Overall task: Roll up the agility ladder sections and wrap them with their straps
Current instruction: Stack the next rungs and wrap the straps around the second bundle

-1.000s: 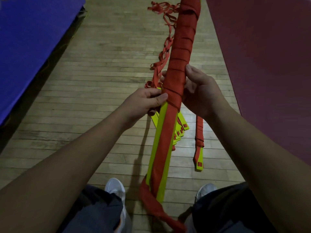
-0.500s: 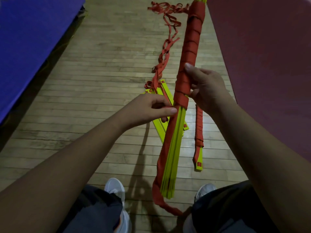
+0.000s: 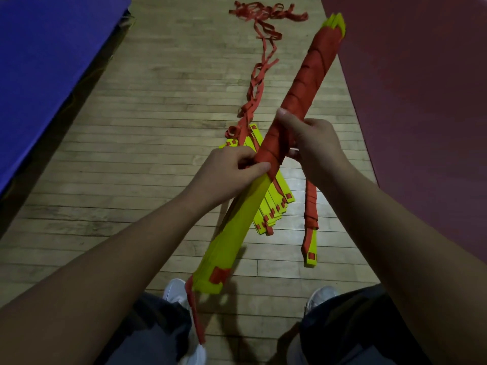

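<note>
- Ladder bundle point(image 3: 266, 164): stacked yellow rungs, held off the floor on a diagonal, far end up-right, near end down-left above the shoes.
- Upper half is wound in red strap point(image 3: 308, 80); lower half is bare yellow.
- Loose strap tail point(image 3: 195, 312) hangs from the near end, between the legs.
- Left hand point(image 3: 234, 171): clenched around the bundle at the lower edge of the red winding, thumb along the top.
- Right hand point(image 3: 313, 146): grasping the wound section just above the left hand, fingers curled over it.
- Wooden floor point(image 3: 158, 127) below: second stack of yellow rungs point(image 3: 276, 204), its tangled red strap point(image 3: 261, 64) trailing away.
- One strap-wound rung piece point(image 3: 311, 222) lies just right of that stack.
- Blue mat point(image 3: 52, 61) on the left, maroon mat point(image 3: 421, 101) on the right.
</note>
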Available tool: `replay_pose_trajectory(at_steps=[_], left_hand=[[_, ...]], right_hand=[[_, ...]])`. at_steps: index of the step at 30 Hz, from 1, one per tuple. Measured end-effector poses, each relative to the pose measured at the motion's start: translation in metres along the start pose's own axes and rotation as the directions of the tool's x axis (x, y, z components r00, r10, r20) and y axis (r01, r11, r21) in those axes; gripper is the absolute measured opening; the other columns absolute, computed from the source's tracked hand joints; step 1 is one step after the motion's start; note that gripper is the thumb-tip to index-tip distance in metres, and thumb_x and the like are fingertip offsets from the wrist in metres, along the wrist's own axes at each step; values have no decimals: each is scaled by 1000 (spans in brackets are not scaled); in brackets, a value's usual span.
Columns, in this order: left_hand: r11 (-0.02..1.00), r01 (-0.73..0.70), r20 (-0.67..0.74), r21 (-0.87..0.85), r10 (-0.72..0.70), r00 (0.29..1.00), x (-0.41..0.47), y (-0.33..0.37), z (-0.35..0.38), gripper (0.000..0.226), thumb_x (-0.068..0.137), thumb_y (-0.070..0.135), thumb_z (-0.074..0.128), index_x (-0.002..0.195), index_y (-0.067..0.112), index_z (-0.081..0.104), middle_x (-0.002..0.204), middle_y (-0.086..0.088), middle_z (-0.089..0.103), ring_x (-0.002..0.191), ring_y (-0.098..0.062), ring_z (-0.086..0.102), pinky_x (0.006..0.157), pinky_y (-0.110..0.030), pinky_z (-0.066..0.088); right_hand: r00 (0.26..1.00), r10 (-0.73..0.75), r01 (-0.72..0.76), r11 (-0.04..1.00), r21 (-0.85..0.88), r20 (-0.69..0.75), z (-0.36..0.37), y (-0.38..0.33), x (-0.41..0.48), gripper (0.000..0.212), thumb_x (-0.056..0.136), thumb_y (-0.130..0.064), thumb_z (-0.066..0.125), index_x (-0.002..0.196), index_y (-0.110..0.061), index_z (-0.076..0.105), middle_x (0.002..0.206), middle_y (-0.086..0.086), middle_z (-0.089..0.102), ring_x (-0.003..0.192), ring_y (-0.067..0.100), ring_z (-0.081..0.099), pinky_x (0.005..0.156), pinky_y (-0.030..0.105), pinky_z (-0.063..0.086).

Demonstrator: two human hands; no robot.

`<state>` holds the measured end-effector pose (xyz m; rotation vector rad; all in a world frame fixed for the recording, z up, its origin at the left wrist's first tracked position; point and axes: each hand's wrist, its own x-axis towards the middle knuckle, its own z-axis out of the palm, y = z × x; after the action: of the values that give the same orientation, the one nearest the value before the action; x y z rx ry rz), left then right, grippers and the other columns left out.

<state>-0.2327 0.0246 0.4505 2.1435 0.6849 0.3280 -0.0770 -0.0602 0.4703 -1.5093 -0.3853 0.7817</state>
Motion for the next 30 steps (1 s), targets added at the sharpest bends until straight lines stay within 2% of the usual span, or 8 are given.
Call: replay_pose_trajectory(at_steps=[3, 5, 9, 13, 16, 20, 27, 30], left_hand=[[955, 48, 128, -293, -11, 992, 1, 1, -12, 31, 93, 33, 64, 93, 3, 69, 68, 1, 68, 60, -14, 61, 57, -29, 47], [886, 113, 210, -451, -18, 978, 0, 6, -14, 17, 102, 10, 50, 98, 2, 64, 62, 12, 65, 56, 1, 58, 56, -14, 44], [823, 151, 283, -548, 12, 959, -3, 13, -12, 22, 105, 4, 39, 105, -1, 61, 69, 8, 71, 63, 0, 65, 60, -12, 48], [955, 43, 263, -293, 37, 964, 3, 5, -16, 41, 102, 29, 56, 103, -11, 66, 90, -28, 71, 78, -23, 68, 71, -40, 57], [997, -1, 242, -79, 20, 970, 5, -2, -18, 40, 101, 35, 58, 90, -1, 71, 77, -11, 75, 67, -22, 72, 68, -40, 59], [979, -32, 176, 200, -3, 984, 6, -4, -24, 50, 100, 50, 53, 82, 9, 73, 67, -2, 74, 57, -10, 69, 67, -34, 58], [994, 38, 72, 102, -46, 996, -5, -3, -10, 56, 73, 68, 76, 114, 30, 68, 98, 6, 74, 89, -1, 69, 80, -26, 57], [983, -13, -63, 185, 25, 998, -6, 0, 5, 44, 77, 53, 81, 105, 21, 69, 89, 3, 75, 83, -9, 70, 79, -36, 58]], right_hand=[[980, 57, -115, 943, 313, 189, -7, -6, 0, 20, 104, -23, 51, 101, -7, 62, 67, -1, 68, 60, 11, 66, 60, 29, 55], [930, 50, -221, 868, 445, 364, -9, -9, -2, 30, 104, -25, 46, 122, -3, 55, 84, 8, 72, 72, 19, 71, 71, 35, 58], [873, -11, -250, 849, 466, 488, -8, -9, -3, 59, 103, -32, 44, 150, 3, 38, 127, 25, 63, 109, 33, 69, 97, 45, 54], [902, -40, -151, 904, 400, 431, -11, -7, 3, 38, 105, -26, 44, 122, 4, 57, 105, 23, 67, 93, 33, 71, 83, 42, 59], [926, -61, -66, 946, 318, 373, -11, -6, 4, 32, 98, -24, 58, 113, 4, 61, 101, 24, 67, 86, 32, 72, 85, 43, 46], [950, -103, 17, 960, 281, 296, -13, -10, 2, 14, 100, -13, 58, 100, 0, 64, 85, 11, 71, 81, 27, 72, 73, 41, 60], [991, -127, 126, 991, 49, 31, -8, -6, 4, 32, 93, -17, 72, 111, 6, 61, 87, 9, 65, 72, 12, 71, 66, 34, 60], [996, -90, 90, 996, 9, -29, 0, -2, 3, 51, 89, -19, 77, 122, 11, 53, 84, 6, 65, 70, 10, 70, 67, 41, 64]])
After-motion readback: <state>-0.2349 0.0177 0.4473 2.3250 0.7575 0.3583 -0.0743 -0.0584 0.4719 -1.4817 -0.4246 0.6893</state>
